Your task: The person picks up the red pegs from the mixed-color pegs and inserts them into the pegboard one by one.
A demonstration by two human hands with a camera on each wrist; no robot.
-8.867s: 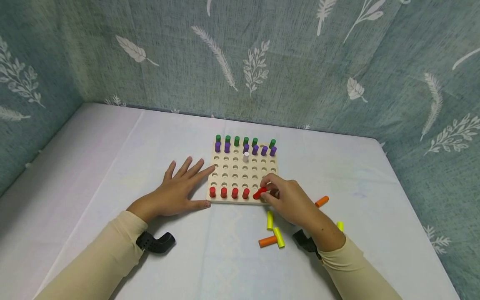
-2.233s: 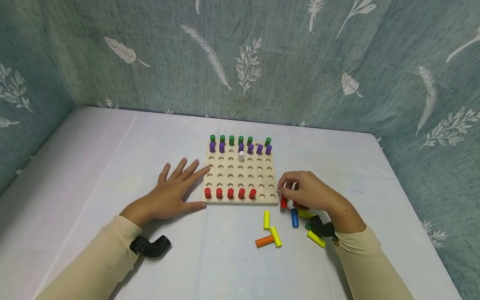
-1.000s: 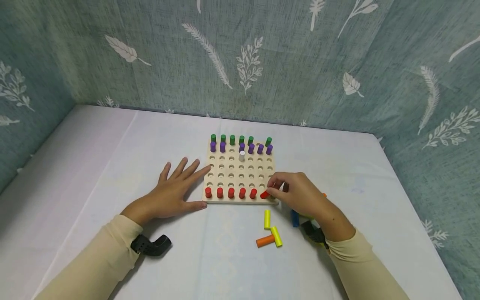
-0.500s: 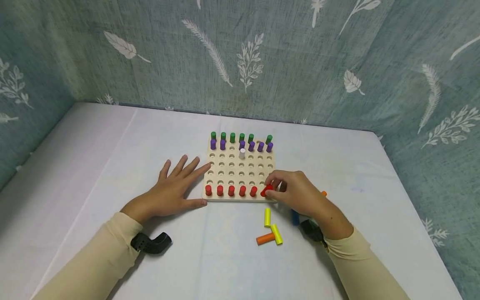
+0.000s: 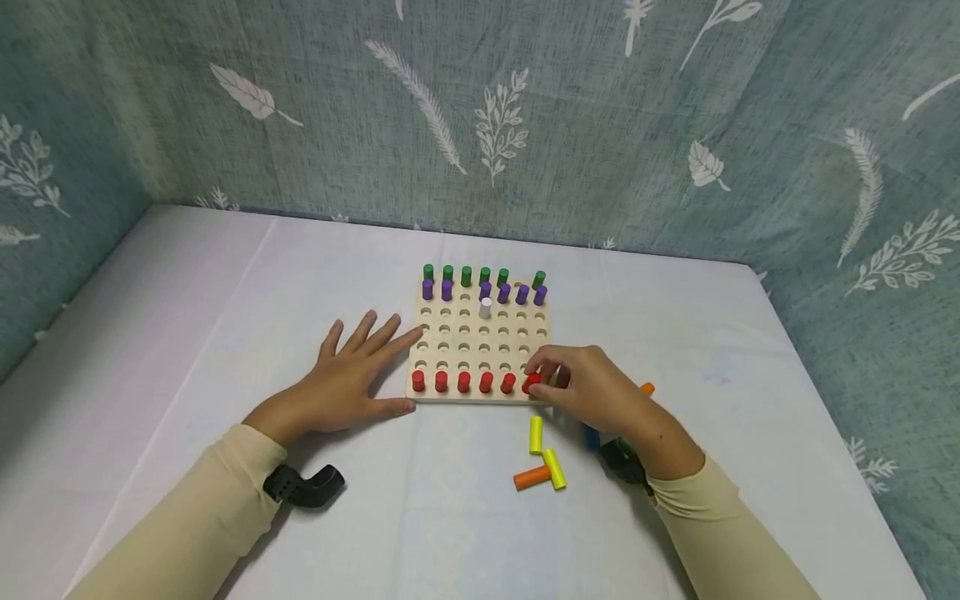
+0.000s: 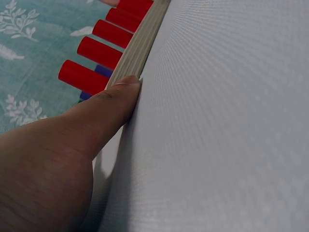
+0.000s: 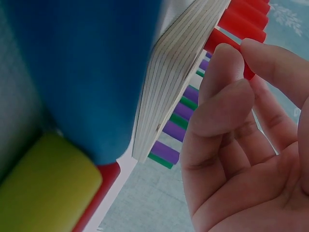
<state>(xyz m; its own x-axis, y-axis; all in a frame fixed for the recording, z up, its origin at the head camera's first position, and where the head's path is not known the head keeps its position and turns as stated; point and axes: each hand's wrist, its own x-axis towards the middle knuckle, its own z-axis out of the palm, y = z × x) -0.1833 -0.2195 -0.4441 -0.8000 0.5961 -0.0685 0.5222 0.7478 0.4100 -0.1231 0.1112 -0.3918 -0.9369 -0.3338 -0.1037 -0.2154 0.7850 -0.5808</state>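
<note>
A wooden pegboard (image 5: 474, 357) lies on the white-covered table. In its front row stand several red pegs (image 5: 463, 382). My right hand (image 5: 592, 387) pinches another red peg (image 5: 528, 387) between thumb and forefinger, at the front row just right of the standing ones. In the right wrist view, this red peg (image 7: 219, 41) has its lower end at the board's surface. My left hand (image 5: 341, 387) lies flat with fingers spread at the board's left side. Its forefinger reaches the left edge, and in the left wrist view its thumb (image 6: 108, 104) touches the front corner.
Green pegs (image 5: 467, 276) and purple pegs (image 5: 504, 293) fill most of the two back rows, with one white peg (image 5: 485, 308) before them. Loose yellow pegs (image 5: 536, 435) and an orange peg (image 5: 532, 477) lie in front. A blue peg (image 5: 592, 437) is partly hidden under my right wrist.
My right hand has brought a red peg from beside the board to the front row. The peg has turned from slanted to nearly upright. My left hand has stayed in place.
</note>
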